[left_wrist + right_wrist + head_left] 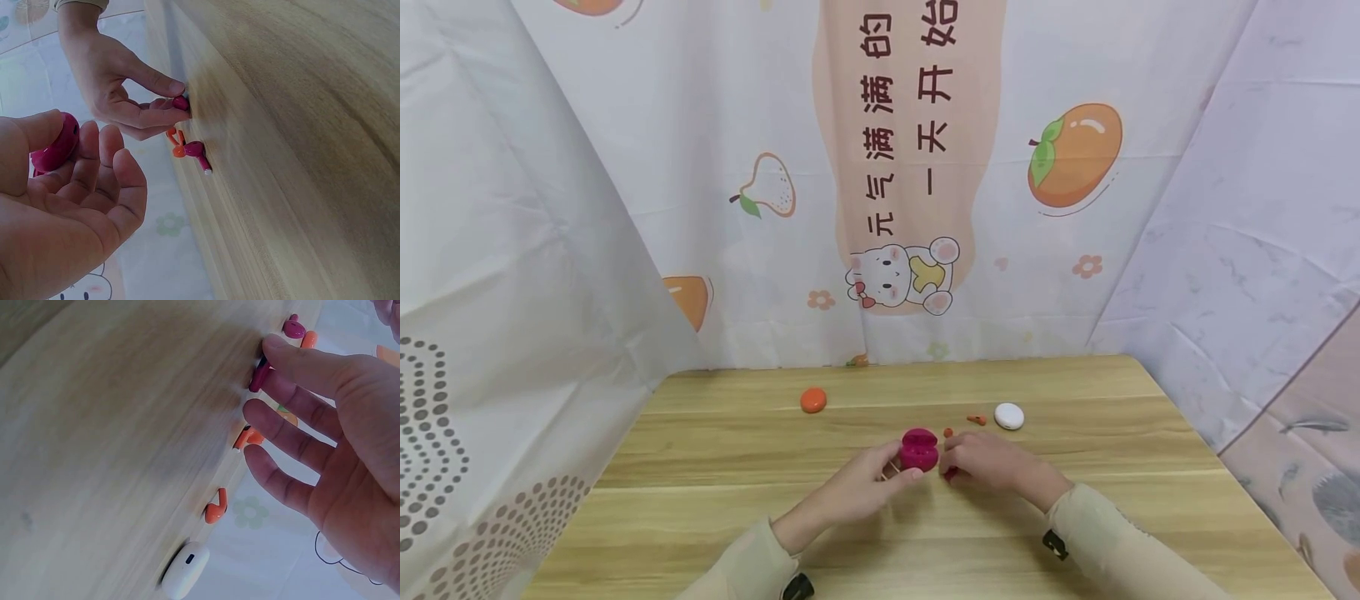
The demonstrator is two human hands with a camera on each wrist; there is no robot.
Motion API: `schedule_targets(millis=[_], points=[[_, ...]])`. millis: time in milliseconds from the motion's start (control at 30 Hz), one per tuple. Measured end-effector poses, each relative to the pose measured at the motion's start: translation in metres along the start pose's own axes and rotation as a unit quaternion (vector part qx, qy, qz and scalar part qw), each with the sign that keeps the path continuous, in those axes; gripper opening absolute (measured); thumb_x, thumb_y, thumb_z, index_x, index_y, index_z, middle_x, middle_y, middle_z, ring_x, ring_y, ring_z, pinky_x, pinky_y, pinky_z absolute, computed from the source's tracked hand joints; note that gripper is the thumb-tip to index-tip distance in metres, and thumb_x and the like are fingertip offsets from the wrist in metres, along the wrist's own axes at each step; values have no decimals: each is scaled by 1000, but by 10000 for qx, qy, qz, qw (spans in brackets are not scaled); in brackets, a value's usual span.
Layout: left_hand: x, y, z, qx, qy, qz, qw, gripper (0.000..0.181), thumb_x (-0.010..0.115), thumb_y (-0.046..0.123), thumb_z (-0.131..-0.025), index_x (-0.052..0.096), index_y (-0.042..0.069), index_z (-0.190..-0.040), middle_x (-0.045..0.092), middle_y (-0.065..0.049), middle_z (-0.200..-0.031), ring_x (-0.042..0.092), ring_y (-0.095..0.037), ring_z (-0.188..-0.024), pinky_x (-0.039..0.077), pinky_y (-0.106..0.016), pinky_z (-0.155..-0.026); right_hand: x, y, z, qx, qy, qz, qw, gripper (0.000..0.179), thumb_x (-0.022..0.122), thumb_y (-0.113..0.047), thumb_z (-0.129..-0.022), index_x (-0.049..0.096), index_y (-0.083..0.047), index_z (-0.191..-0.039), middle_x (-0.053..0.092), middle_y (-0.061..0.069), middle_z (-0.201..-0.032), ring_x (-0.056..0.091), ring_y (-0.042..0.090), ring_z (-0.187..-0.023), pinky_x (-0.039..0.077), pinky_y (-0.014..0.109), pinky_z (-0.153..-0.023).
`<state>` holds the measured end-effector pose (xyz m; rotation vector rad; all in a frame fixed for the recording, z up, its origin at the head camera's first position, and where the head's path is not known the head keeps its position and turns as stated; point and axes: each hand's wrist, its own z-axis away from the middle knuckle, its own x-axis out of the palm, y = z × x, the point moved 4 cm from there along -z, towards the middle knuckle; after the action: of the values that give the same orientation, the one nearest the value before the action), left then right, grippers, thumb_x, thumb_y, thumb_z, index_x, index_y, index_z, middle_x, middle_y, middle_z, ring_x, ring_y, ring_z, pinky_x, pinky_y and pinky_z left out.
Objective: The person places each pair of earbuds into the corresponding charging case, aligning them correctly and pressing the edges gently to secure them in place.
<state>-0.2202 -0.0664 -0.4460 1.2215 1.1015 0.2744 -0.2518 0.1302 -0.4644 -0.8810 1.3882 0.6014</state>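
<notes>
My left hand (865,485) holds a magenta earbud case (919,450), its lid raised and its hollow inside showing in the head view. From the left wrist, the same case (59,147) sits between thumb and fingers. Just right of it, my right hand (983,460) is low over the table and pinches a magenta earbud (258,376) between thumb and forefinger. A second magenta earbud (195,149) lies on the wood close by, its stem ending in a pale tip. In the right wrist view, the other fingers are spread loosely beside an orange earbud (251,436).
Another orange earbud (216,511) lies near a white case (1009,416) beyond my right hand. Toward the back left of the wooden table (715,467) rests a closed orange case (813,400). Printed white curtains (700,208) hang behind and along both sides.
</notes>
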Motion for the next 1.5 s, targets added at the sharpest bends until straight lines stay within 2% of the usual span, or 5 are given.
schedule_targets(millis=[433,700,967,1133,1500], points=[[0,-2,-1,-3,47,42,10000,29,62,36,-102,67,14,-121,68,-10,-94,58,-8,-78,49,-25,-68,-6,-6,3,-314,364,-140,9987,4,72,-12,-95,74,-13,-99,66,-9,-89,60,2,-81,52,23,-73],[-1,-3,-1,-24,59,32,10000,30,62,36,-102,67,14,-122,66,2,-91,59,-9,-80,49,-26,-69,-13,-6,2,-201,404,-651,9969,3,70,-14,-97,72,-13,-99,65,-13,-86,57,-1,-77,50,20,-70],[-3,-6,0,-51,83,1,10000,30,62,37,-102,67,13,-121,64,7,-90,59,-8,-80,49,-26,-69,-34,0,5,89,1013,-1369,9853,7,71,-19,-97,75,-18,-103,66,-17,-88,57,-3,-73,53,28,-72],[-3,-7,0,-93,76,17,9999,30,62,37,-103,67,15,-122,64,7,-90,59,-9,-80,49,-26,-69,-43,1,6,164,1012,-1836,9776,6,70,-24,-98,72,-18,-101,66,-18,-85,60,0,-72,53,21,-64],[-3,-8,-1,-30,63,8,10000,30,62,36,-102,67,14,-122,64,7,-90,59,-9,-79,49,-26,-69,-53,0,11,342,1254,-2182,9672,10,74,-23,-96,70,-15,-100,66,-15,-83,61,4,-72,55,27,-63]])
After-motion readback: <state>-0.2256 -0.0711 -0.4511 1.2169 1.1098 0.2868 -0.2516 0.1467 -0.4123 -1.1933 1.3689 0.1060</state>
